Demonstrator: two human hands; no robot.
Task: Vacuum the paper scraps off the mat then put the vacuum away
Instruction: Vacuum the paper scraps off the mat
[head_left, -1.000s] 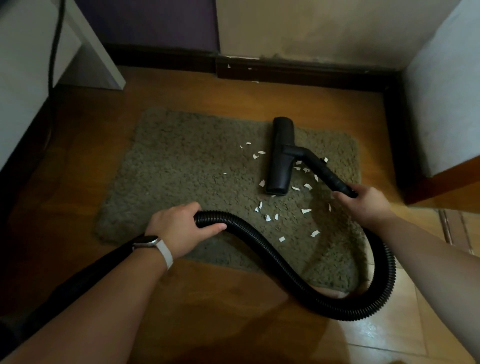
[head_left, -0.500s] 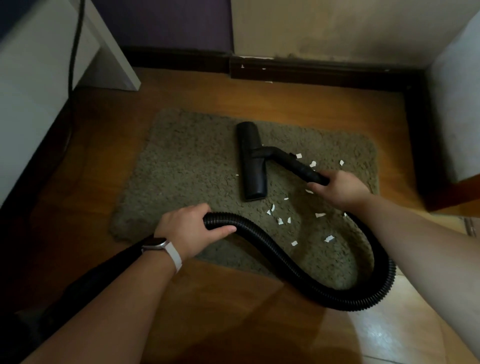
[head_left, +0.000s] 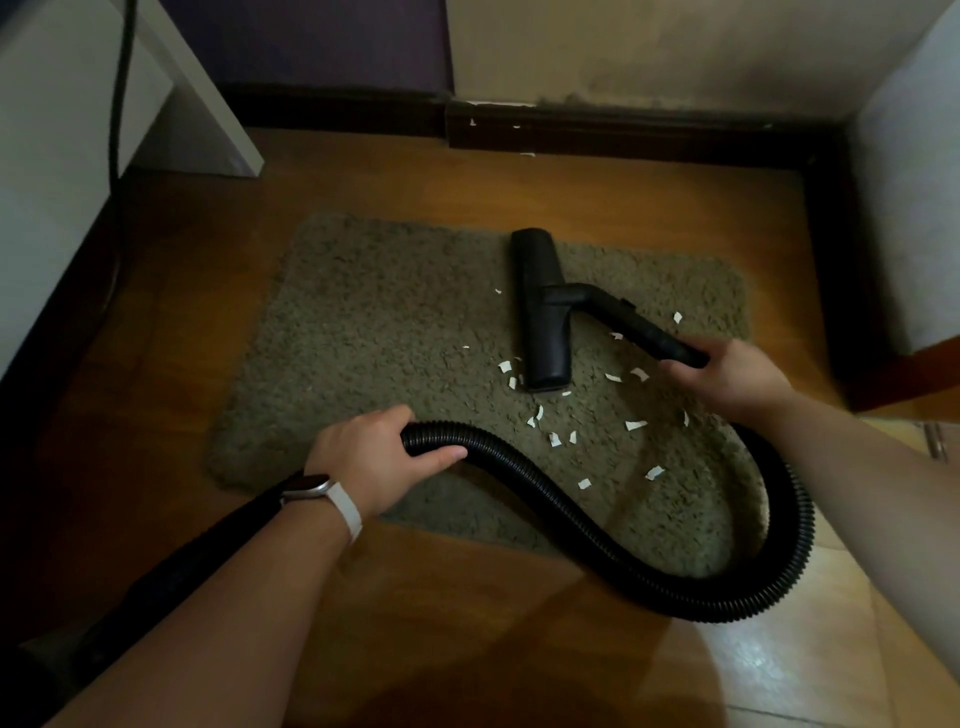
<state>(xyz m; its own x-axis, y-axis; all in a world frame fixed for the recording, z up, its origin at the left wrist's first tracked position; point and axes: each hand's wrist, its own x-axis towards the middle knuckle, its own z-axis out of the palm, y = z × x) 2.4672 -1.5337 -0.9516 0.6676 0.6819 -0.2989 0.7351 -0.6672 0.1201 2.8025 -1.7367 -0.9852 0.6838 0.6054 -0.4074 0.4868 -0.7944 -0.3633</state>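
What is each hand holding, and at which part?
Left hand grips the corrugated hose near its middle; right hand grips the vacuum wand at its rear end.

The left half of the grey-brown shaggy mat (head_left: 363, 338) is bare pile and gives open passage from near edge to far edge. The black bar-shaped vacuum nozzle (head_left: 537, 312) lies right of centre, long axis near to far, and blocks sideways travel there. Its black rigid wand (head_left: 639, 325) slants right and near to the right hand (head_left: 727, 379), which grips it. The black ribbed vacuum hose (head_left: 571, 514), gripped by the left hand (head_left: 374, 457), crosses the mat's near edge and loops round its near right corner, fencing in most of the white paper scraps (head_left: 636, 425). A strip of brown wooden floor (head_left: 467, 187) runs between the mat and the dark skirting board (head_left: 623, 135). The white furniture panel (head_left: 52, 182) bounds the left. The white wall face (head_left: 909, 208) stands near the mat's right edge.
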